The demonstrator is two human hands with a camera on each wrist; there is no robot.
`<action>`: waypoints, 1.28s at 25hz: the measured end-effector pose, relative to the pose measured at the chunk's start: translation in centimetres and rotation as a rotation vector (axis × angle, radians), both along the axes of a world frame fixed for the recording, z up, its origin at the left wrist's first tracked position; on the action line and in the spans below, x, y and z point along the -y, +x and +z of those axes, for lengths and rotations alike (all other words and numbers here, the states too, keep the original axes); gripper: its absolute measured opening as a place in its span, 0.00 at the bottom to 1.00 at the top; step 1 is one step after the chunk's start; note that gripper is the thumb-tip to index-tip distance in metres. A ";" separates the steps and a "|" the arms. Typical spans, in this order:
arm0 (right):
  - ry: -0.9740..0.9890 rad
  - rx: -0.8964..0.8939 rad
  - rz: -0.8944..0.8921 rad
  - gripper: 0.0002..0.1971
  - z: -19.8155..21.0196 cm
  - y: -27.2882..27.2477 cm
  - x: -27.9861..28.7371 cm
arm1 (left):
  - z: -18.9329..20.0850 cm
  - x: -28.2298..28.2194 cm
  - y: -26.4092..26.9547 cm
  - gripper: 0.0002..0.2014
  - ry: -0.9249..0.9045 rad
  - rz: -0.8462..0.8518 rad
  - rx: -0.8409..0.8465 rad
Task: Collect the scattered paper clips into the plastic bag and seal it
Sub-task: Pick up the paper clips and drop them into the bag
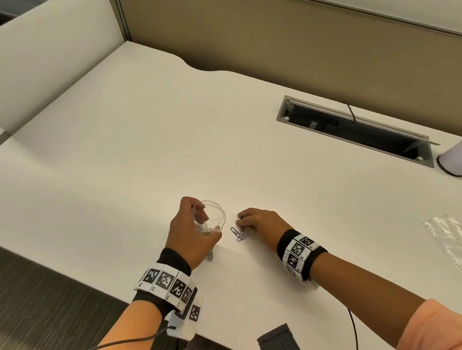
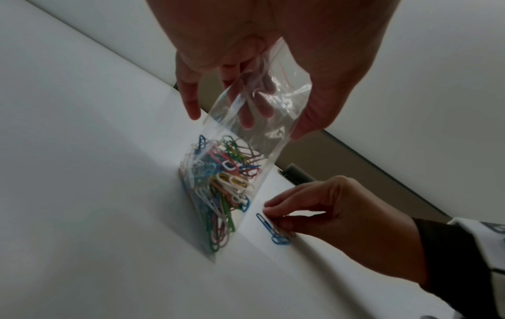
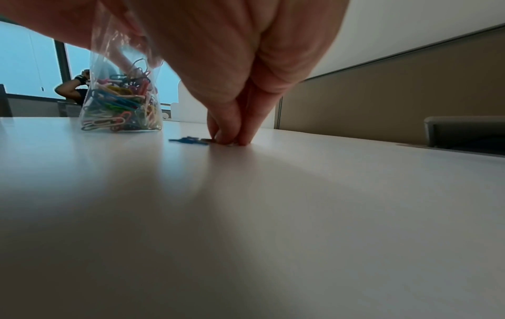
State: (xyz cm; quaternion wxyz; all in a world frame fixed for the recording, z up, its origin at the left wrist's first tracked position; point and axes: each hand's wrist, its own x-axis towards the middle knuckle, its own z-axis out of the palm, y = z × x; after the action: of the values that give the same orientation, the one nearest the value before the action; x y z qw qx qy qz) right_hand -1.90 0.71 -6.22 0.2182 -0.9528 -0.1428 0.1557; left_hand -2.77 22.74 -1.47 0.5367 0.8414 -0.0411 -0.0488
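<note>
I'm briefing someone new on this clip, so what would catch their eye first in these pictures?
Most striking is the clear plastic bag, its bottom on the white desk, packed with multicoloured paper clips and held open by the left hand. Right beside it, the right hand pinches at a few blue clips lying on the desk.

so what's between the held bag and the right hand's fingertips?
Only the blue paper clips on bare desk, beside the bag and at the right hand. Left wrist view shows it best.
</note>
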 end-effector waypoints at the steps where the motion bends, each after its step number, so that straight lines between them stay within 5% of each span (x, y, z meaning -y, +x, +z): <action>1: -0.006 0.019 0.003 0.15 0.1 0.0 0.2 | 0.0 0.0 0.0 0.25 0.002 -0.002 0.003; 6: -0.011 0.090 -0.042 0.08 0.3 0.1 1.0 | 0.1 0.0 0.0 0.24 0.004 -0.009 0.004; 12: 0.047 -0.072 -0.247 0.04 0.9 0.5 1.9 | 0.1 0.2 -0.3 0.24 0.007 -0.032 -0.007; 17: 0.326 -0.154 -0.468 0.02 3.9 0.4 1.7 | 0.1 0.4 -0.6 0.24 0.001 -0.044 -0.019; 21: 0.657 -0.215 -0.444 0.03 9.4 0.6 -0.4 | 0.2 0.8 -0.6 0.24 0.019 -0.058 -0.019; 27: 0.414 -0.154 -0.302 0.04 12.7 -0.1 -4.7 | 0.0 1.8 -0.7 0.24 -0.008 -0.090 -0.015; 32: 0.498 -0.060 -0.410 0.04 12.9 -0.3 -3.8 | 0.1 1.9 -0.8 0.23 -0.004 -0.083 0.004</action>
State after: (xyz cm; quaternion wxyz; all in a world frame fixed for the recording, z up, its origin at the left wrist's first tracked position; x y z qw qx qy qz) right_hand -2.18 4.54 6.66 0.4755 -0.8740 0.0250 0.0966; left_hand -3.55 20.80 -1.33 0.5356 0.8381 -0.0769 -0.0693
